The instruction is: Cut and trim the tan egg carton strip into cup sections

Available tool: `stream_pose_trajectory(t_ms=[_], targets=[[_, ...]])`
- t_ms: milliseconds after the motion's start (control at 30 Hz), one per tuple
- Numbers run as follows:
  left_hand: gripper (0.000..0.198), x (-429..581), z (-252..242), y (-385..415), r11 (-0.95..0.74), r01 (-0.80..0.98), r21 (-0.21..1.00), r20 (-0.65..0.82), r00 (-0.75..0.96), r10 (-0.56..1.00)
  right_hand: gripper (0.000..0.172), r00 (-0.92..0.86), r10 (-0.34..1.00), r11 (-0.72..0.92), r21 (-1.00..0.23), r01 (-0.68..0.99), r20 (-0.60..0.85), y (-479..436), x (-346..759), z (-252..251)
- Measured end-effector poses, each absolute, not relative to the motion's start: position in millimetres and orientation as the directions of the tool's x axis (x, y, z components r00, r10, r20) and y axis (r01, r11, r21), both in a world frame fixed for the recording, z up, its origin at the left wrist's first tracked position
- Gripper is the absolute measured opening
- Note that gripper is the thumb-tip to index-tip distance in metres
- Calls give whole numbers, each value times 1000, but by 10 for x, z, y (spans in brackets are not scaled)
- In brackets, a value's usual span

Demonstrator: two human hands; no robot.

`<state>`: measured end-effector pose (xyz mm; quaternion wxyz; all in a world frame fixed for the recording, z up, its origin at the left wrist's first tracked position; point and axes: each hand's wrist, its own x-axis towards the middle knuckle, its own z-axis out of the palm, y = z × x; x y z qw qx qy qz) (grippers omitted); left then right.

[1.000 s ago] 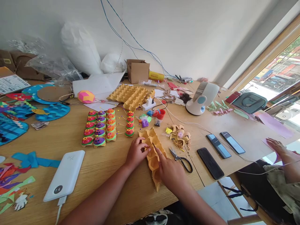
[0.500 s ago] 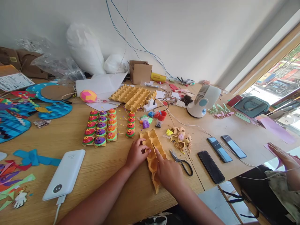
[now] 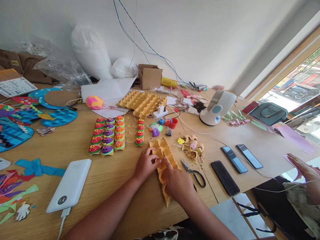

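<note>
A brown pulp egg carton strip (image 3: 160,145) lies lengthwise on the table in front of me. My left hand (image 3: 148,165) grips its left edge, thumb and fingertips pressed on the cups. Over the strip's right side, my right hand (image 3: 179,183) has its index finger stretched along the carton and its other fingers curled under. A thin dark tip (image 3: 163,154) shows just beyond that fingertip; the rest of it is hidden. Black-handled scissors (image 3: 191,171) lie on the table, right beside my right hand. Painted egg cups with faces (image 3: 107,136) stand in rows beyond my left hand.
Carton scraps (image 3: 192,146) and a red cup (image 3: 172,123) sit beyond the scissors. Several phones (image 3: 225,178) lie right, a white power bank (image 3: 70,185) left. More egg trays (image 3: 140,101) and a fan (image 3: 217,108) stand farther back. Another person's hand (image 3: 301,166) holds pink paper.
My right hand has shifted slightly left over the carton, uncovering a bit more of the scissors' handle. My left hand keeps its place on the strip.
</note>
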<state>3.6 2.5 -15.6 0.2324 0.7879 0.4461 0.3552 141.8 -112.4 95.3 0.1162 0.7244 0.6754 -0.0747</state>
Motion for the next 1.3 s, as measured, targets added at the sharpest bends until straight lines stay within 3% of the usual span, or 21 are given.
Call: stream_pose_trajectory(t_ms=[1300], targets=[[8,39,-184,45,-492,506,709,360,340,869,64,54,953,-39,55,998,-299,-1100,1475,970]])
